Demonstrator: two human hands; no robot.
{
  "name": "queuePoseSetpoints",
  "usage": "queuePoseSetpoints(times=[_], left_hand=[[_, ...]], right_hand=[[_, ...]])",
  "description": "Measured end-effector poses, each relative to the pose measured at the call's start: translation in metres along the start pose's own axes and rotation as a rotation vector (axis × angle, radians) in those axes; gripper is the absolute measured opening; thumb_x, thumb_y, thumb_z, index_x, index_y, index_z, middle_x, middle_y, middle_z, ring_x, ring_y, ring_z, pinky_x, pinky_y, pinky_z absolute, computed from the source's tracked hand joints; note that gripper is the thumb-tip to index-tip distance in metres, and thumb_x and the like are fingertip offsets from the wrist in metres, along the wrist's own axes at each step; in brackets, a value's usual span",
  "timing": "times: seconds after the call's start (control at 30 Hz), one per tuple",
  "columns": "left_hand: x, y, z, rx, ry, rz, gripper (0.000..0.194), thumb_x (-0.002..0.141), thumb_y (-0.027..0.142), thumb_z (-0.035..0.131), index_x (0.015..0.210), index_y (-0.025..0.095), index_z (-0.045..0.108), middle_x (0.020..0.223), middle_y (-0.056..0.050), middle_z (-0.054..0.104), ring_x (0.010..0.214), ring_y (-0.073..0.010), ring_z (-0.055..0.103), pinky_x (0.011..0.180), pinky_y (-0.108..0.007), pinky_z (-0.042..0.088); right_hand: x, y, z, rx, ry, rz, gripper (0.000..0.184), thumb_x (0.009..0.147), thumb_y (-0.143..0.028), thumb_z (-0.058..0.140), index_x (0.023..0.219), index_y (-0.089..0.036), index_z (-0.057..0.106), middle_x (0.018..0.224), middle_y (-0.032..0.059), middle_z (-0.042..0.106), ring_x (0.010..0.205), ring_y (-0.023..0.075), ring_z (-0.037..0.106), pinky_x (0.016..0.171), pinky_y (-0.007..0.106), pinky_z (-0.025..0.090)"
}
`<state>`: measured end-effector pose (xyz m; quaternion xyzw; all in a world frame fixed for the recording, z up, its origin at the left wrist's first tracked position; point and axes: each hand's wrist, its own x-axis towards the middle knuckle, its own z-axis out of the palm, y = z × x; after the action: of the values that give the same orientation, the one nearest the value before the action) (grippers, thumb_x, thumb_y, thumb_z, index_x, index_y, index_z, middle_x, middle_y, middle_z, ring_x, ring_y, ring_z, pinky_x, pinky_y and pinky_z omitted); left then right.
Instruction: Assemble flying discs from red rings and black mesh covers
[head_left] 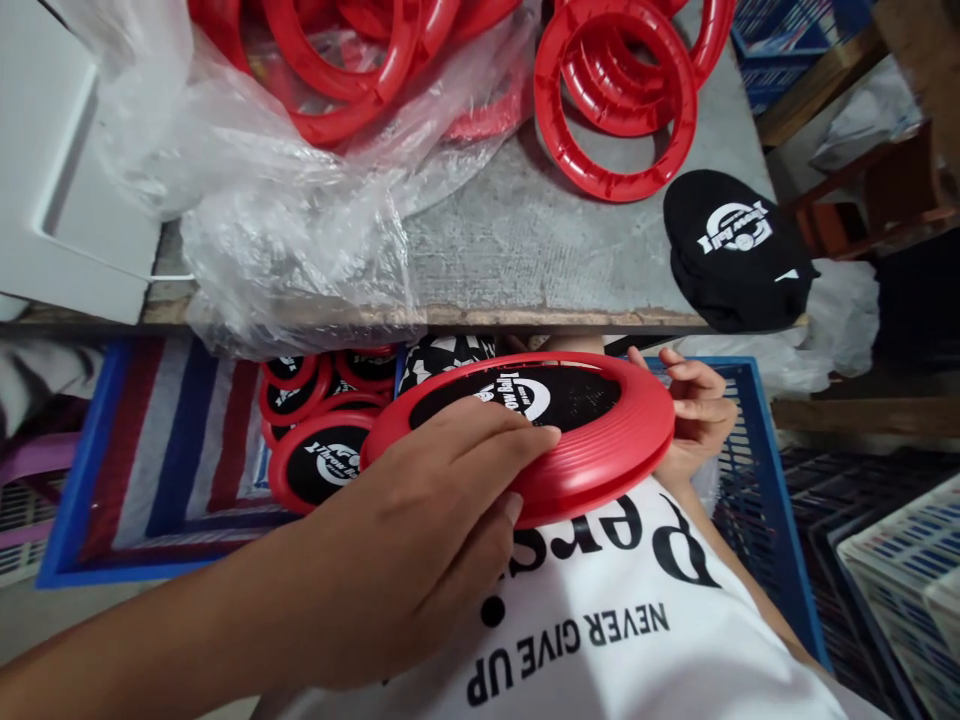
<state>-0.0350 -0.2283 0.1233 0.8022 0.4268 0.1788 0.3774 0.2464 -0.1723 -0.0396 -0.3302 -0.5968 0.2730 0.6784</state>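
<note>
My left hand (420, 520) grips the near left rim of a red disc (600, 450) with a black printed cloth centre, held flat above my lap. On the disc's far right edge my right hand (694, 410) curls its fingers around the rim. Just left of it, several finished red-and-black discs (319, 440) lie stacked in a blue crate (82, 470) lined with striped cloth.
A grey worktable (540, 250) stands ahead, carrying bare red rings (615, 100), more rings inside a clear plastic bag (285, 200), and a pile of black printed cloth covers (731, 250). A white panel (67, 180) lies at left. Blue and white crates (900, 570) sit at right.
</note>
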Motion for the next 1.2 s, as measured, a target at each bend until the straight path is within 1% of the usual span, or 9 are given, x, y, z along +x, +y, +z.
queuePoseSetpoints(times=[0.2, 0.37, 0.5, 0.57, 0.63, 0.77, 0.87, 1.07, 1.2], left_hand=[[-0.005, -0.001, 0.003, -0.006, 0.010, -0.014, 0.040, 0.095, 0.019, 0.046, 0.134, 0.023, 0.056, 0.132, -0.007, 0.063, 0.120, -0.0217, 0.059, 0.106, -0.037, 0.051], [-0.006, 0.002, 0.002, -0.005, 0.013, -0.018, 0.038, 0.095, 0.020, 0.047, 0.131, 0.024, 0.057, 0.127, -0.005, 0.065, 0.117, -0.0216, 0.060, 0.103, -0.035, 0.053], [-0.006, 0.004, 0.001, -0.001, 0.008, -0.014, 0.037, 0.095, 0.019, 0.045, 0.130, 0.024, 0.058, 0.123, -0.005, 0.066, 0.113, -0.0211, 0.061, 0.100, -0.034, 0.053], [-0.007, 0.004, 0.000, 0.008, 0.007, -0.001, 0.037, 0.095, 0.020, 0.044, 0.130, 0.024, 0.058, 0.122, -0.005, 0.066, 0.113, -0.0213, 0.061, 0.100, -0.035, 0.054], [-0.008, 0.003, 0.001, 0.012, 0.007, 0.012, 0.038, 0.094, 0.022, 0.047, 0.131, 0.024, 0.057, 0.123, -0.006, 0.066, 0.115, -0.0226, 0.061, 0.099, -0.036, 0.054], [-0.010, 0.001, 0.007, 0.037, 0.023, 0.005, 0.044, 0.087, 0.028, 0.062, 0.130, 0.024, 0.056, 0.127, -0.007, 0.065, 0.119, -0.0261, 0.060, 0.100, -0.039, 0.054], [-0.010, -0.001, 0.014, 0.077, 0.059, 0.007, 0.045, 0.086, 0.025, 0.066, 0.129, 0.024, 0.056, 0.126, -0.007, 0.065, 0.117, -0.0254, 0.061, 0.101, -0.040, 0.054], [-0.007, -0.002, 0.023, 0.134, 0.163, 0.084, 0.034, 0.091, 0.015, 0.056, 0.124, 0.020, 0.059, 0.119, -0.008, 0.068, 0.112, -0.0218, 0.064, 0.099, -0.037, 0.055], [-0.007, -0.005, 0.025, 0.154, 0.212, 0.118, 0.037, 0.090, 0.013, 0.055, 0.127, 0.019, 0.058, 0.118, -0.009, 0.069, 0.110, -0.0218, 0.065, 0.099, -0.037, 0.055]], right_hand=[[0.001, -0.006, -0.002, 0.027, 0.004, -0.034, 0.036, 0.063, -0.016, 0.089, 0.082, -0.025, 0.060, 0.113, 0.0013, 0.062, 0.121, 0.0280, 0.062, 0.103, 0.063, 0.055], [0.001, -0.010, 0.001, 0.037, 0.027, -0.026, 0.035, 0.064, -0.011, 0.087, 0.084, -0.026, 0.062, 0.113, -0.0002, 0.064, 0.120, 0.0261, 0.062, 0.106, 0.062, 0.053], [0.000, -0.012, 0.002, 0.054, 0.008, -0.047, 0.039, 0.062, -0.009, 0.088, 0.087, -0.025, 0.062, 0.115, 0.0003, 0.062, 0.120, 0.0246, 0.062, 0.106, 0.061, 0.053], [0.000, -0.013, 0.001, 0.051, -0.006, -0.046, 0.038, 0.064, -0.010, 0.087, 0.088, -0.025, 0.062, 0.115, 0.0008, 0.062, 0.119, 0.0242, 0.062, 0.107, 0.061, 0.052], [0.000, -0.014, 0.000, 0.043, -0.011, -0.040, 0.035, 0.066, -0.012, 0.087, 0.087, -0.025, 0.062, 0.115, 0.0013, 0.062, 0.117, 0.0242, 0.063, 0.107, 0.062, 0.052], [-0.001, -0.013, -0.001, 0.011, -0.014, -0.038, 0.038, 0.065, -0.016, 0.089, 0.086, -0.024, 0.060, 0.114, 0.0019, 0.061, 0.113, 0.0241, 0.065, 0.104, 0.062, 0.053], [-0.002, -0.012, -0.001, 0.000, -0.027, -0.051, 0.036, 0.068, -0.020, 0.088, 0.089, -0.024, 0.060, 0.113, 0.0031, 0.061, 0.109, 0.0232, 0.065, 0.102, 0.062, 0.054], [-0.002, -0.013, 0.001, -0.019, -0.059, -0.042, 0.039, 0.067, -0.019, 0.088, 0.092, -0.026, 0.060, 0.113, 0.0033, 0.060, 0.107, 0.0229, 0.065, 0.102, 0.061, 0.054], [-0.007, -0.010, -0.002, -0.041, -0.084, -0.017, 0.037, 0.071, -0.025, 0.086, 0.093, -0.028, 0.057, 0.114, 0.0038, 0.057, 0.108, 0.0242, 0.063, 0.104, 0.062, 0.052]])
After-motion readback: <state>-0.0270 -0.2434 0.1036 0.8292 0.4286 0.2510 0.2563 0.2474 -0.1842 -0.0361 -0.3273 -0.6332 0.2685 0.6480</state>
